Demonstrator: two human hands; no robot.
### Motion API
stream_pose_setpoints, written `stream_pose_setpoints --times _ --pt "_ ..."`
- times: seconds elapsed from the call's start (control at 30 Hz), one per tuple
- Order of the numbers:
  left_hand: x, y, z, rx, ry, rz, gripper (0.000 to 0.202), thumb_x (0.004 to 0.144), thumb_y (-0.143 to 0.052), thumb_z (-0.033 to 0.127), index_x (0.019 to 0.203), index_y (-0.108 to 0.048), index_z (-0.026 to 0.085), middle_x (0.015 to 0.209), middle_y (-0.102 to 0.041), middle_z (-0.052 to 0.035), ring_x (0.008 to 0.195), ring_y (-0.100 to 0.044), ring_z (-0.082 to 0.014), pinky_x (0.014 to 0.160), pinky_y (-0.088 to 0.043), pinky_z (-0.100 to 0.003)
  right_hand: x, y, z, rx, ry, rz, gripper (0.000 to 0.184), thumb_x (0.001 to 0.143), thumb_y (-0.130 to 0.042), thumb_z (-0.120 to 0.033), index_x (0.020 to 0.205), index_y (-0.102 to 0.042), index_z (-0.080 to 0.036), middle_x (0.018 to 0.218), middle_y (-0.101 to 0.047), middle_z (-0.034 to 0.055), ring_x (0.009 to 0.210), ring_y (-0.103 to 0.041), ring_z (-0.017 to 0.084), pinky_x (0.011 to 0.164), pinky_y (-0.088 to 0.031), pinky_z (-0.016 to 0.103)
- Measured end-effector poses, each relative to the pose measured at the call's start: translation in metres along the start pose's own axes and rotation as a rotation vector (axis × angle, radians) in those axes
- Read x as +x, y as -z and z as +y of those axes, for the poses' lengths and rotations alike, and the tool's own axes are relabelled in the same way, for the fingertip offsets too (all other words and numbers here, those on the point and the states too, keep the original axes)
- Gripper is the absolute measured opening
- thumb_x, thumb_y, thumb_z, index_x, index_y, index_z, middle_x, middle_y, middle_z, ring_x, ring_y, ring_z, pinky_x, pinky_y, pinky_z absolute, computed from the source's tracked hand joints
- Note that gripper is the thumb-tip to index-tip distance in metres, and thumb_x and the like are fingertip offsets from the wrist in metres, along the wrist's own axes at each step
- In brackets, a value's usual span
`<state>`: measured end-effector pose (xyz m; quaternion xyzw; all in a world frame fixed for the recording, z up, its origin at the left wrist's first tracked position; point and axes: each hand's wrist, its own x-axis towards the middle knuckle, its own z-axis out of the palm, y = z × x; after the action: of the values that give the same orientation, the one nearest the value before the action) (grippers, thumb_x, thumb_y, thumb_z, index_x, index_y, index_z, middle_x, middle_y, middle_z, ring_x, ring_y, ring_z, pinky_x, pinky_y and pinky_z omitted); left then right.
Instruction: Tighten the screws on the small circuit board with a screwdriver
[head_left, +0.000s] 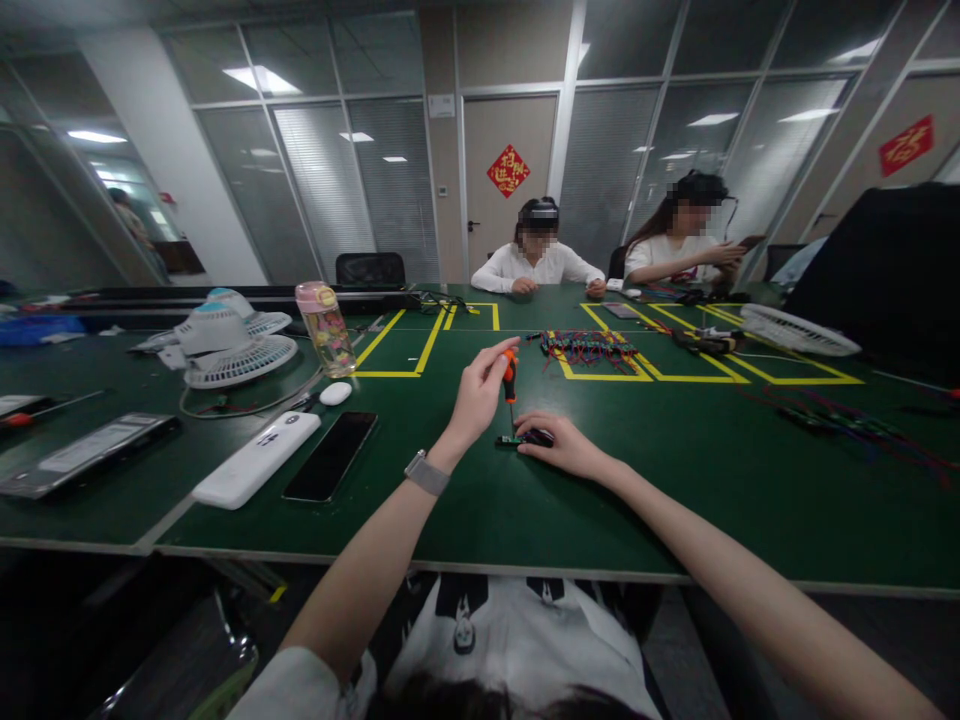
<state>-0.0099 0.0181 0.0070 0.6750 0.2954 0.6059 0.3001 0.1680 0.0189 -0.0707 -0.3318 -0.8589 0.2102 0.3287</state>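
My left hand (477, 392) is closed around an orange-and-black screwdriver (510, 378) held upright, its tip down on a small green part (512, 440) on the green table (675, 500). My right hand (562, 442) lies beside it, fingers pinching and steadying that small part against the table. A grey watch sits on my left wrist. A pile of red, green and blue wired parts (589, 348) lies farther back inside a yellow-taped box.
To the left lie a black phone (330, 456), a white power bank (256, 459), a white mouse-like object (335, 393), a pink bottle (325, 328) and a white fan (229, 345). Two people sit at the far side. Another fan (799, 330) and loose wires (840, 418) lie right.
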Motion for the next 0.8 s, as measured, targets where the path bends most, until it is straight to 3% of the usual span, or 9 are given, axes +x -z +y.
stream_pose_setpoints --times 0.1,0.23,0.33,0.5,0.67,0.8 --pt "0.0000 -0.0011 -0.0007 -0.089 0.040 -0.059 0.030 0.090 -0.050 0.024 0.118 -0.061 0.018 0.103 -0.067 -0.0069 0.089 -0.064 -0.0148 0.080 -0.050 -0.027 -0.0001 0.0006 0.0000 -0.001 -0.002 -0.005 0.013 0.080 -0.066 -0.027 0.091 -0.069 -0.020 0.110 -0.065 0.0088 0.101 -0.062 0.022 0.093 -0.046 0.038" --pt "-0.0013 -0.0001 -0.0007 0.035 -0.020 0.031 0.023 0.081 -0.063 0.026 0.102 -0.069 0.019 0.097 -0.065 -0.0057 0.084 -0.062 -0.0144 0.075 -0.050 -0.024 -0.0004 0.0010 0.0007 -0.007 0.000 -0.010 0.014 0.080 -0.066 -0.028 0.092 -0.069 -0.021 0.110 -0.065 0.0084 0.102 -0.062 0.022 0.093 -0.046 0.038" --pt "-0.0011 0.0005 -0.0004 0.063 -0.037 0.059 0.022 0.086 -0.058 0.026 0.103 -0.069 0.020 0.103 -0.064 -0.0069 0.093 -0.062 -0.0158 0.079 -0.050 -0.025 -0.0005 0.0009 0.0016 -0.007 -0.005 -0.009 0.014 0.080 -0.066 -0.028 0.092 -0.069 -0.021 0.110 -0.065 0.0083 0.102 -0.062 0.022 0.094 -0.046 0.038" --pt "0.0008 0.0001 -0.0006 -0.115 0.039 -0.019 0.029 0.091 -0.047 0.025 0.116 -0.062 0.019 0.112 -0.066 -0.0089 0.096 -0.065 -0.0174 0.083 -0.051 -0.030 -0.0004 0.0012 0.0017 -0.003 -0.003 -0.017 0.014 0.080 -0.066 -0.028 0.092 -0.069 -0.020 0.110 -0.065 0.0084 0.102 -0.062 0.022 0.093 -0.046 0.038" --pt "-0.0001 0.0012 0.0010 -0.014 0.026 0.043 0.022 0.081 -0.063 0.024 0.102 -0.068 0.018 0.097 -0.068 -0.0059 0.082 -0.064 -0.0147 0.075 -0.051 -0.025 -0.0002 0.0016 0.0007 -0.006 -0.002 -0.019 0.015 0.080 -0.066 -0.028 0.092 -0.069 -0.020 0.110 -0.065 0.0088 0.101 -0.062 0.022 0.093 -0.046 0.038" --pt "0.0006 0.0011 0.0010 -0.010 0.010 0.065 0.022 0.087 -0.054 0.024 0.103 -0.069 0.019 0.107 -0.067 -0.0068 0.095 -0.063 -0.0160 0.083 -0.050 -0.026 -0.0001 0.0015 0.0011 -0.004 -0.001 -0.022 0.014 0.080 -0.066 -0.028 0.092 -0.069 -0.020 0.110 -0.065 0.0085 0.102 -0.062 0.022 0.093 -0.046 0.037"
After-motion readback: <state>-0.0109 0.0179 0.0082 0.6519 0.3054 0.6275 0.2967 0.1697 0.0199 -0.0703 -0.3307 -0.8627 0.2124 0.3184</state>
